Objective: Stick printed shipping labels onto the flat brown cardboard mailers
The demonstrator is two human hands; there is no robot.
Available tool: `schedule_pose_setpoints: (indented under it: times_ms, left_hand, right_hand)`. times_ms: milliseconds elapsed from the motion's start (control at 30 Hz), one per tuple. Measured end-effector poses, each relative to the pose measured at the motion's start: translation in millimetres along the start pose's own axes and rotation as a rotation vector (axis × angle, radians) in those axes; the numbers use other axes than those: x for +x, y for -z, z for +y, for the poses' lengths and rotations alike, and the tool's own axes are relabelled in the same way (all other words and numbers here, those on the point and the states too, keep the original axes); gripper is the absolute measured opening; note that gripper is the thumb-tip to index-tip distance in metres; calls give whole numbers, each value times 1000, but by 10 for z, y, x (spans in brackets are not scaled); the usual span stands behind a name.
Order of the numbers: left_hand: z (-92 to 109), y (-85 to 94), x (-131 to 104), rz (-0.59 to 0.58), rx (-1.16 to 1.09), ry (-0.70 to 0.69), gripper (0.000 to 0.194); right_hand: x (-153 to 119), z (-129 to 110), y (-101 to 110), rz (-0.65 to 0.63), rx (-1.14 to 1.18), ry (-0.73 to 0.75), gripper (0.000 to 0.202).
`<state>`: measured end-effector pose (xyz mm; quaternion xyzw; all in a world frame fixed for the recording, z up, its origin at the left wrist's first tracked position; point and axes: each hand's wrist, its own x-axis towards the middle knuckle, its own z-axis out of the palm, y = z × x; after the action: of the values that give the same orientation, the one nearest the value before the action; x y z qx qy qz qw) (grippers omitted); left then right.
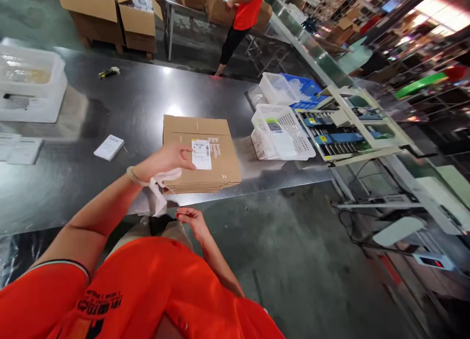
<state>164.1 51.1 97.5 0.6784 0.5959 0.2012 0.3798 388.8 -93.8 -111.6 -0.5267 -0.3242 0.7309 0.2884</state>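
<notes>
1. The left hand [171,159] is being rested on the cardboard stack [223,153], thumb and forefinger being spread at the near edge of the white label [204,158]. The stack is lying directly beneath this hand, on the metal table [139,94].
2. A white strip [159,199] is trailing below the left palm, past the table edge; whether it is being gripped by the lower fingers cannot be told.
3. The right hand [193,222] is being kept apart, nearer the body and below the table edge, with its fingers bent; whether anything is being pinched there cannot be told.
4. Possible trouble, as judged: the label could be creased or dragged askew if the forefinger is pushed sideways. The strip could be caught under the stack if the left hand is lowered. The upper sheets could be slid out of line by an uneven press.
5. On the cardboard, beyond the label from the left fingertips, "Be better", "Be healthy" and "Be free" are being displayed. The label's fine print and bars are showing too small to be read. Dark lettering on the orange shirt [139,280], behind both hands, is appearing too unclear to be read.
</notes>
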Motion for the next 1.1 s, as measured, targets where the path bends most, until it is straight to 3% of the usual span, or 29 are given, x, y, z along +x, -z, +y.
schedule_pose_setpoints:
  times_ms: [67, 133, 233, 333, 433, 533, 633, 667, 767, 833, 1000, 1100]
  left_hand:
    - [-79, 320, -379, 6, -205, 50, 66]
    - [-80, 567, -767, 90, -302, 69, 67]
    - [18, 717, -1318, 232, -326, 118, 62]
    - [84, 607, -1768, 291, -340, 168, 58]
    - [-5, 383, -2073, 303, -329, 94, 61]
    - [-220, 154, -2293, 261, -319, 75, 88]
    - [-422, -89, -2501, 153, -353, 194, 115]
    - [-467, -177, -2570, 111, -381, 227, 111]
    - [-523, -429, -2746, -8, -510, 285, 75]
    - [-501, -545, -2818, -32, -556, 311, 57]
    - [-361, -594, -2828, 20, -442, 344, 32]
    - [-306, -587, -2782, 29, -323, 338, 26]
  right_hand:
    - [-94, -133, -186, -66, -76, 166, 40]
    - [-83, -331, -410, -61, -120, 360, 55]
    - [61, -690, -755, -137, -168, 620, 93]
    - [206, -994, -1034, -433, -229, 658, 111]
    - [240, -1105, -1115, -720, -347, 511, 96]
    - [186, -1084, -935, -824, -461, 393, 70]
    - [123, -1105, -627, -674, -473, 451, 47]
    - [106, -1129, -529, -608, -464, 493, 42]
    - [48, -1195, -303, -476, -465, 590, 28]
    - [-4, -1197, -201, -419, -500, 631, 22]
    - [-178, -1173, 67, -130, -725, 719, 18]
    - [-361, -1272, 248, -61, -1008, 688, 36]
